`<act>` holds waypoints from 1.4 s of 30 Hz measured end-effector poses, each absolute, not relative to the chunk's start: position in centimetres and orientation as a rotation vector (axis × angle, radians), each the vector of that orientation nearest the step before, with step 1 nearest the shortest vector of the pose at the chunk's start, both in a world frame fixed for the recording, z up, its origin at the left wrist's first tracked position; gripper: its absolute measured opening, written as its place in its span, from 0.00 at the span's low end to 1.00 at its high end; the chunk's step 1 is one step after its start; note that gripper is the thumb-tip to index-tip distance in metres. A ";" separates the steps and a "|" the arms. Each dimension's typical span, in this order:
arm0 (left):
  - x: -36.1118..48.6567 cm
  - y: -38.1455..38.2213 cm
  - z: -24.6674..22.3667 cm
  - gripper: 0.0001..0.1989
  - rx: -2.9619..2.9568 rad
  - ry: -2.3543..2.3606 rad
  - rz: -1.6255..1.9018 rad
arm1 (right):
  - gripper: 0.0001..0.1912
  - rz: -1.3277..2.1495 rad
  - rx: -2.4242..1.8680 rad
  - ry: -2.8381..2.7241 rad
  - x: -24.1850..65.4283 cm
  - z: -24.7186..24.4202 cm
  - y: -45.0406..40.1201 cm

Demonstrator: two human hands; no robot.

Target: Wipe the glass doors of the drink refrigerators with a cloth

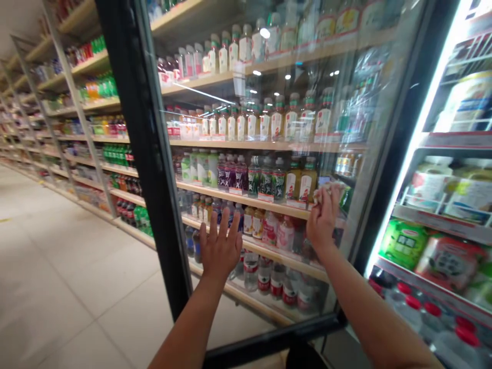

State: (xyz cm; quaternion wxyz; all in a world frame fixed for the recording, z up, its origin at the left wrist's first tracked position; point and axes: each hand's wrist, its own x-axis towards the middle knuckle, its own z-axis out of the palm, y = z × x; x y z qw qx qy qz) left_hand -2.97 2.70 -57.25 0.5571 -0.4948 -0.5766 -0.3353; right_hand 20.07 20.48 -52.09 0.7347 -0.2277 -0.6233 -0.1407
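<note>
A glass door [269,318] in a black frame [154,154] stands swung out in front of me. Flat against the glass, fingers spread, rests my left hand [221,246], with nothing in it. My right hand [323,220] presses a crumpled, light patterned cloth [328,190] to the glass near the frame's right side; its fingers are bent over the cloth. Through the pane show wooden shelves with rows of drink bottles [269,177]. Reflections streak the upper glass.
On the right is a lit fridge with large bottles [430,182], green and red packs [403,241] and red-capped bottles [430,312]. Long store shelves [88,105] run along the left. Pale floor tiles [77,266] lie at the lower left.
</note>
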 end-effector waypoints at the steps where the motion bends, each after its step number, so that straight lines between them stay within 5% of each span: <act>1: -3.0 2.7 -57.2 0.30 -1.169 -1.348 -0.790 | 0.28 -0.326 -0.485 -1.368 19.6 -51.3 20.3; 18: -3.1 2.6 -57.3 0.27 -1.168 -1.353 -0.786 | 0.36 -0.422 -0.221 -1.581 11.7 -44.1 15.1; 26: -3.0 2.2 -56.7 0.26 -1.178 -1.311 -0.801 | 0.38 -0.525 -0.148 -1.696 10.1 -47.2 12.9; 32: -2.5 1.5 -56.6 0.27 -1.191 -1.305 -0.826 | 0.32 -0.482 -0.211 -1.686 9.0 -39.1 13.4; 35: -2.3 1.0 -56.4 0.27 -1.197 -1.297 -0.833 | 0.30 -0.466 -0.221 -1.711 8.4 -39.1 12.8; 42: -3.5 -0.1 -48.5 0.26 -1.122 -1.255 -0.908 | 0.26 -0.586 -0.116 -1.848 9.7 -41.7 13.1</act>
